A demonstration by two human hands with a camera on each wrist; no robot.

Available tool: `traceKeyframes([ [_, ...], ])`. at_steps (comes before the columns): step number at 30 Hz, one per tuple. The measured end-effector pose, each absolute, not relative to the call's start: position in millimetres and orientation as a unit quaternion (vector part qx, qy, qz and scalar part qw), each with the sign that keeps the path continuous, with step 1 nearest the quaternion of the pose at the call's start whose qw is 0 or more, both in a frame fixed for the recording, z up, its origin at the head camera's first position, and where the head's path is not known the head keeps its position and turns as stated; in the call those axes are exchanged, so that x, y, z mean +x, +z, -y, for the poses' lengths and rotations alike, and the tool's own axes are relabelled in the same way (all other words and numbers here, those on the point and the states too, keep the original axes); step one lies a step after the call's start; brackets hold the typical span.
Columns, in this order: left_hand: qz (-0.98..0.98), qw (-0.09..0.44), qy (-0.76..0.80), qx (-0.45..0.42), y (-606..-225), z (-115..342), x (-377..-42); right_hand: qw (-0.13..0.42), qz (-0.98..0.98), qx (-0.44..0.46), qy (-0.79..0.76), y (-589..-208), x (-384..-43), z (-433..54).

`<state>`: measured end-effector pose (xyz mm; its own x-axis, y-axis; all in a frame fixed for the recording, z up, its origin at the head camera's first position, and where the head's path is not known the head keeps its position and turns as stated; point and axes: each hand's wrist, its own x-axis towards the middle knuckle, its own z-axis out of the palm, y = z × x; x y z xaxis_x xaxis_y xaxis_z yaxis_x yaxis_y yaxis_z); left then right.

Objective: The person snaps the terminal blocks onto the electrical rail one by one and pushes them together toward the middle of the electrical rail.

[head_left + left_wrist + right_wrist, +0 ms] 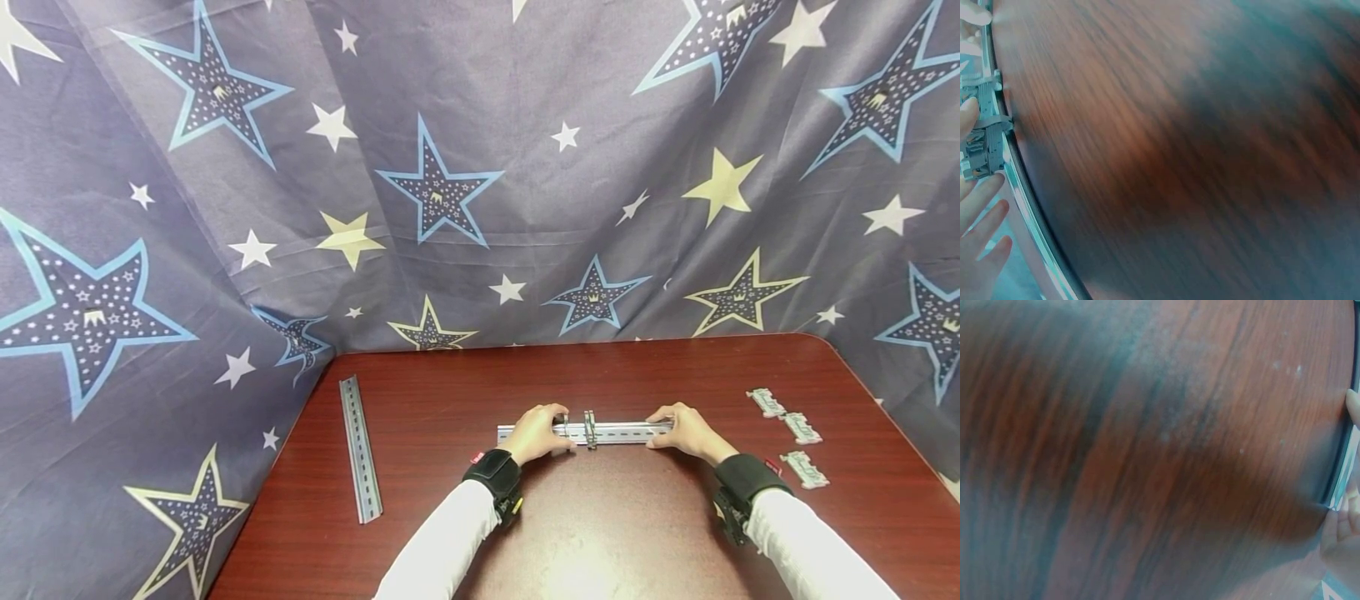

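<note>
A slotted metal DIN rail (622, 434) lies crosswise on the table in the head view. Two thin grey terminal blocks stand across it: one terminal block (590, 430) near its middle, the other by the left fingertips. My left hand (534, 433) pinches that second block between thumb and fingers. In the left wrist view, the grey blocks (985, 140) sit on the rail between thumb and fingers (985, 228). With thumb and fingers on opposite long edges, my right hand (690, 432) grips the rail's right end. The right wrist view catches only part of that hand (1342, 540) at its edge.
Another slotted rail (361, 450) lies lengthwise at the left of the table. Several loose grey-green terminal blocks, such as the nearest block (805, 469), lie at the right. A star-patterned curtain (465, 275) hangs behind the reddish-brown table (420, 550).
</note>
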<state>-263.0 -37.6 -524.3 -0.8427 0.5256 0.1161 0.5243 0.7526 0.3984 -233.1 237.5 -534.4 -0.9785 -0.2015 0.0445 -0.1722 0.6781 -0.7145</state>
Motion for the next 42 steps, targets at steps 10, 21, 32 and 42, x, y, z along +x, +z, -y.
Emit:
traceKeyframes([
  [10,-0.936,0.009,0.212,0.279,-520.1,26.6,-260.2,0.015,-0.917,-0.105,-0.384,-536.3,-234.3,-238.2],
  [21,-0.932,-0.002,0.217,0.29,-521.0,18.5,-260.4,0.015,-0.92,-0.107,-0.377,-535.7,-234.3,-238.5],
  [32,-0.931,-0.006,0.219,0.293,-519.3,12.8,-257.4,0.019,-0.917,-0.106,-0.383,-535.9,-234.6,-237.7],
  [42,-0.931,-0.005,0.223,0.29,-520.2,9.7,-257.2,0.023,-0.917,-0.103,-0.386,-535.1,-233.7,-237.6],
])
